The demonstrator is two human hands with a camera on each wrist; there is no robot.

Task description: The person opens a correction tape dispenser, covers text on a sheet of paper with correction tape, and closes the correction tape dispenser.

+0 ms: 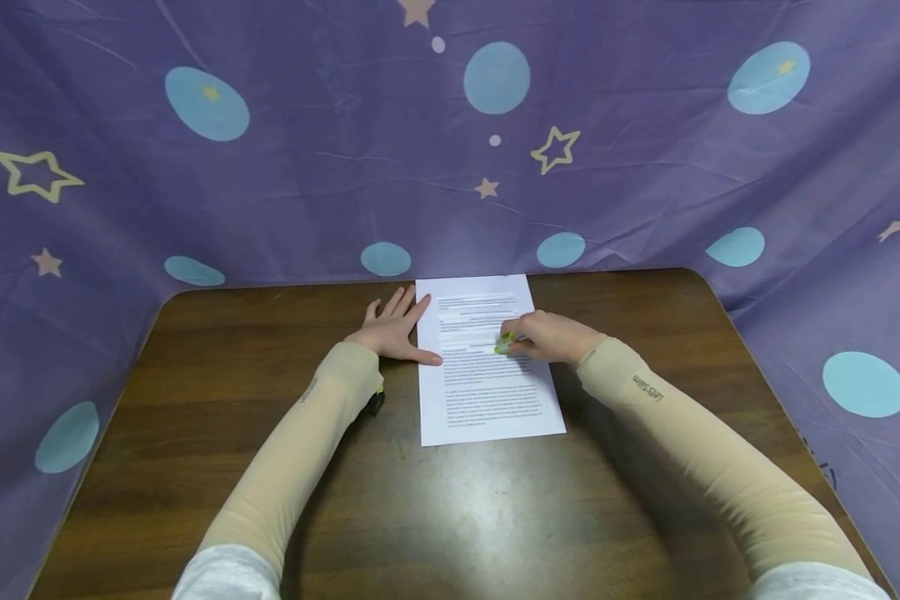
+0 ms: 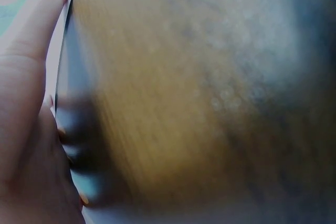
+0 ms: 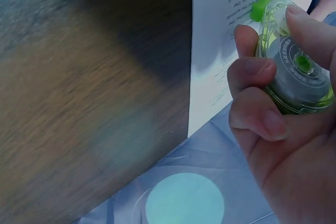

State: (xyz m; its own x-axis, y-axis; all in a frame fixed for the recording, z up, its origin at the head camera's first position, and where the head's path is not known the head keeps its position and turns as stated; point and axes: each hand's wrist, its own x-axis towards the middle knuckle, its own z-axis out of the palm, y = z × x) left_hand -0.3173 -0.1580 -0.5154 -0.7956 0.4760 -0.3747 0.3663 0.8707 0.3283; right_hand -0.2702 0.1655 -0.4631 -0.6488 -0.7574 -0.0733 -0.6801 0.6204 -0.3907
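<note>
A printed sheet of paper lies on the table, several of its upper lines showing white gaps or strips. My right hand grips a correction tape dispenser, clear with green parts, its tip down on the text near the sheet's middle. In the right wrist view the thumb and curled fingers wrap round the dispenser's body. My left hand lies with spread fingers at the sheet's left edge, the thumb resting on the paper. In the left wrist view only part of the left hand shows, blurred.
The brown wooden table extends on both sides of the sheet. A purple curtain with stars and blue dots hangs behind and along both sides. A small black and yellow thing shows beside the left wrist.
</note>
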